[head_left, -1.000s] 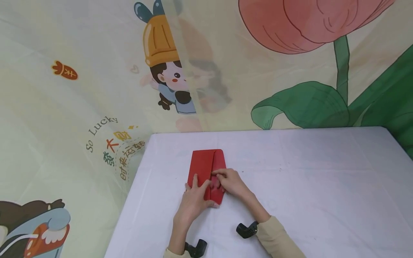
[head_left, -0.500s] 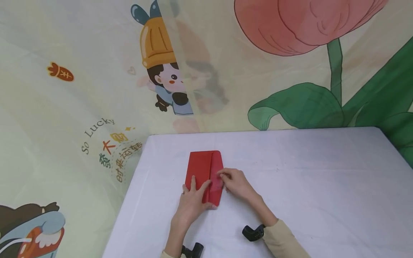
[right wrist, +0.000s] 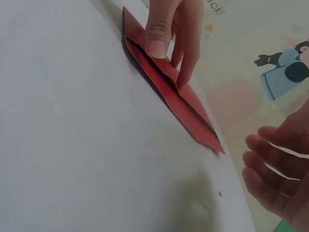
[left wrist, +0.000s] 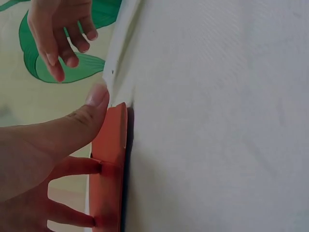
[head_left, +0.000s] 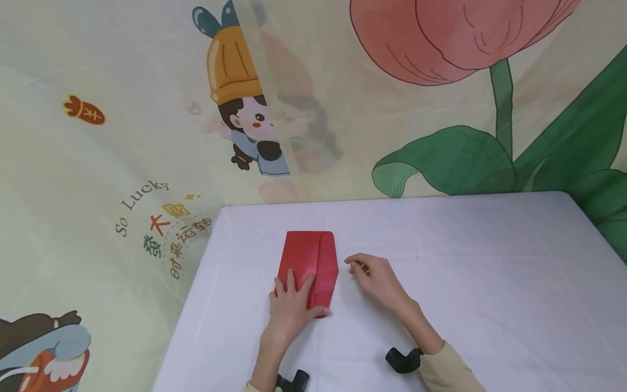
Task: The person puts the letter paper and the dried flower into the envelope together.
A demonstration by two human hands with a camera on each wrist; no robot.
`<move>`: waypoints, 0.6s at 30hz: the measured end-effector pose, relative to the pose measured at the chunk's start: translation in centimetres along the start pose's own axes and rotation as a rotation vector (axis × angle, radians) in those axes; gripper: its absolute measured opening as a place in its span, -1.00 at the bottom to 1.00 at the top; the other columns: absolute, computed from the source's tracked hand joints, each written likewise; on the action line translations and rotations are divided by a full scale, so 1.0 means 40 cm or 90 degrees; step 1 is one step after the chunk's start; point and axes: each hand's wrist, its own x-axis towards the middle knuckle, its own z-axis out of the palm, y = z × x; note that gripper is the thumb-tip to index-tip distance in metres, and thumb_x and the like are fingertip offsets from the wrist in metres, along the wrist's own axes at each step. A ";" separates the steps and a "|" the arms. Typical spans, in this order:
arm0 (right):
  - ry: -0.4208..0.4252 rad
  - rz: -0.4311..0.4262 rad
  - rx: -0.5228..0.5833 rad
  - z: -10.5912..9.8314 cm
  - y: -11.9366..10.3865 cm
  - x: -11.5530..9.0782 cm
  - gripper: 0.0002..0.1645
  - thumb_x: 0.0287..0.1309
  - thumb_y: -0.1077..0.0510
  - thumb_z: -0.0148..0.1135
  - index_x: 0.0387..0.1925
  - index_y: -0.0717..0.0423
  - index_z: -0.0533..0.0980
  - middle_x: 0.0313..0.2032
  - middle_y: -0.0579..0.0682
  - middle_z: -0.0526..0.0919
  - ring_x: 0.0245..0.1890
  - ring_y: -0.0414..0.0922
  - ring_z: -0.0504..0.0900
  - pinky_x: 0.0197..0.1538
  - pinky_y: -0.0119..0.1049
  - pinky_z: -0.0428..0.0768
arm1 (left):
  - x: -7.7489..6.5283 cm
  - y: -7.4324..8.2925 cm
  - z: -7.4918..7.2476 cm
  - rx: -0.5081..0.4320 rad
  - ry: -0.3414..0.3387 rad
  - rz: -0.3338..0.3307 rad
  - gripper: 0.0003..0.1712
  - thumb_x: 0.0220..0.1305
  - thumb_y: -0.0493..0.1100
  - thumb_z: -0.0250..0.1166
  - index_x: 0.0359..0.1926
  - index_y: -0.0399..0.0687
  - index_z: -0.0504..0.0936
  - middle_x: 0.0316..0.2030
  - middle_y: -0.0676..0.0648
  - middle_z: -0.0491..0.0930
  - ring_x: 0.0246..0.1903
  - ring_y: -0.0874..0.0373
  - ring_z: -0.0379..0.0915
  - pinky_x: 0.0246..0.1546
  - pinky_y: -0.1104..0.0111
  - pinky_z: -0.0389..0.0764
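A red paper envelope (head_left: 300,251) lies on the white table, its long flap (head_left: 327,267) along the right side. My left hand (head_left: 288,313) rests on its lower part with spread fingers. In the left wrist view the thumb of that hand (left wrist: 53,145) reaches over the envelope's near end. My right hand (head_left: 381,280) is apart from the envelope, to its right, fingers loosely bent. Seen from the right wrist, this hand (right wrist: 280,169) holds nothing, and a narrow gap shows beside the flap of the envelope (right wrist: 203,126).
The white cloth-covered table (head_left: 470,294) stretches far to the right. Behind it hangs a printed backdrop (head_left: 333,179) with a flower and cartoon figures. A black wrist camera (head_left: 404,360) sits on the right wrist, and another black camera (head_left: 294,381) on the left.
My right hand has moved off the flap and away to the right. My left hand stays on the envelope. The head view has shifted slightly.
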 end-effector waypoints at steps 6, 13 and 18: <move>0.065 -0.041 -0.055 -0.036 0.009 -0.023 -0.80 0.31 0.32 0.29 -0.09 0.12 0.72 -0.27 -0.07 0.77 -0.36 -0.23 0.64 -0.26 -0.36 0.67 | 0.010 0.007 0.001 0.043 0.038 0.029 -0.12 0.08 0.22 0.56 0.34 -0.04 0.49 0.30 -0.43 0.38 0.24 -0.40 0.30 0.07 -0.21 0.54; 0.102 -0.085 -0.099 -0.071 0.031 -0.052 -0.80 0.28 0.35 0.31 -0.10 0.13 0.72 -0.24 -0.05 0.77 -0.28 -0.18 0.69 -0.19 -0.23 0.73 | 0.038 0.006 -0.024 0.033 0.060 0.060 -0.21 0.16 0.12 0.52 0.31 -0.15 0.51 0.29 -0.35 0.47 0.29 -0.39 0.36 0.14 -0.25 0.53; 0.128 -0.116 -0.138 -0.095 0.048 -0.069 -0.81 0.26 0.35 0.33 -0.13 0.12 0.71 -0.18 -0.04 0.76 -0.12 -0.07 0.72 -0.08 -0.06 0.72 | 0.053 0.010 -0.048 -0.029 0.111 0.138 -0.46 0.25 -0.08 0.47 0.22 -0.11 0.61 0.16 -0.19 0.64 0.12 -0.17 0.60 0.05 -0.03 0.69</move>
